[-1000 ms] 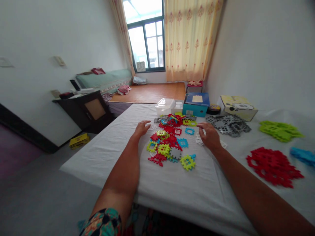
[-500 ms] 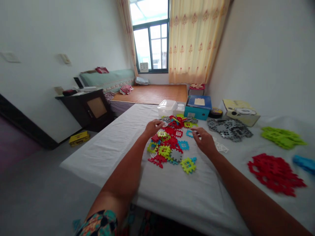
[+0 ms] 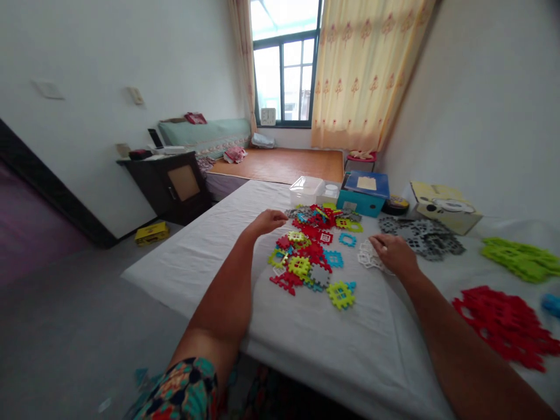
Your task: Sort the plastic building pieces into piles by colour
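Observation:
At the left edge of a mixed pile of interlocking plastic building pieces, my left hand hovers with its fingers drawn together. What they hold, if anything, is too small to make out. To the right of the pile my right hand pinches at white lattice building pieces, partly hidden under its fingers. A blue square frame piece lies between the hands. Nearest me in the pile is a lime green window piece, with a grey square piece behind it.
Sorted heaps of grey, lime green and red pieces lie on the right. Behind the pile stand a clear plastic box, a blue box and a yellow carton. The white-covered table ends at left.
My right hand has moved right, from beside the blue frame piece to the white pieces. My left hand has drawn back slightly left from the pile. The view has turned slightly left.

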Demonstrator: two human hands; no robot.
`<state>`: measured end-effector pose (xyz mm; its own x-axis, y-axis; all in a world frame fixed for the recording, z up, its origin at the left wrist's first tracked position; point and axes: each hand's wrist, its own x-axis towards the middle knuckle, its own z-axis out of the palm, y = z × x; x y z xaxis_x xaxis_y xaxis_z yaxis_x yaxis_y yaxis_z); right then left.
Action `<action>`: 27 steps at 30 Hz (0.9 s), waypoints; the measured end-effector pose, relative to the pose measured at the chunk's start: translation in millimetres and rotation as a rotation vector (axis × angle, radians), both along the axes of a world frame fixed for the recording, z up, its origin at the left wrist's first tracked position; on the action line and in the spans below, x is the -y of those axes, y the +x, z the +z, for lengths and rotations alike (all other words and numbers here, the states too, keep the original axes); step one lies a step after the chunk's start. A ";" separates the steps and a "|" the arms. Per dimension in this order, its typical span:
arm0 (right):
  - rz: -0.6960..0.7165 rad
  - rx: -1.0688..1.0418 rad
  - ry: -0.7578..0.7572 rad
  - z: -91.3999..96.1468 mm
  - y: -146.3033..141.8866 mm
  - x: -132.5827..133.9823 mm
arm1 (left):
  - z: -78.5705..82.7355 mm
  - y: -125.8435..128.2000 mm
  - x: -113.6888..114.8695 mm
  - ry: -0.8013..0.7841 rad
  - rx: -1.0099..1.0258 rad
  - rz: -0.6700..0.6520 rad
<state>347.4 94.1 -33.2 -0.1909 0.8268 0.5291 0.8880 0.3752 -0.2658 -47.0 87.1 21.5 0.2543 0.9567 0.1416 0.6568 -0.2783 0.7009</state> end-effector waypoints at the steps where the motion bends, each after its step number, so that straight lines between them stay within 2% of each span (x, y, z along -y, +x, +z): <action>1: -0.011 0.032 0.038 -2.5 3.4 -2.6 | 0.1 -7.7 0.6 -0.034 -0.013 -0.022; 5: 0.051 0.035 0.116 -5.7 -5.8 -0.5 | -7.9 -6.3 2.8 -0.089 -0.103 -0.265; 7: 0.104 0.026 0.128 -4.7 -13.7 2.8 | -15.2 1.7 -0.5 -0.040 -0.143 -0.284; 10: 0.150 0.009 0.134 -4.9 -18.6 4.8 | -27.3 7.2 -10.0 -0.016 -0.150 -0.094; 14: 0.168 -0.014 0.125 -9.1 -17.6 3.7 | -39.0 0.1 -20.0 0.081 -0.129 0.304; 15: 0.171 -0.015 0.125 -9.8 -17.7 3.8 | -39.9 -2.5 -20.9 0.116 -0.138 0.365; 17: 0.173 -0.017 0.131 -9.8 -18.9 4.7 | -38.9 -6.4 -20.7 0.198 -0.174 0.406; 20: 0.164 -0.033 0.158 -6.3 -22.3 8.0 | -32.3 -5.0 -17.3 0.258 -0.235 0.311; 24: 0.174 -0.048 0.186 -0.5 -26.8 13.0 | -26.5 8.1 -12.6 0.058 -0.335 0.077; 27: 0.192 -0.045 0.181 1.9 -29.7 15.9 | -27.6 15.5 -11.3 0.007 -0.394 0.068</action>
<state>317.8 78.3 -31.3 -0.3082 0.6686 0.6767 0.7848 0.5808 -0.2164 -31.5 98.3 -6.2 0.2263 0.9726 0.0524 0.8920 -0.2286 0.3900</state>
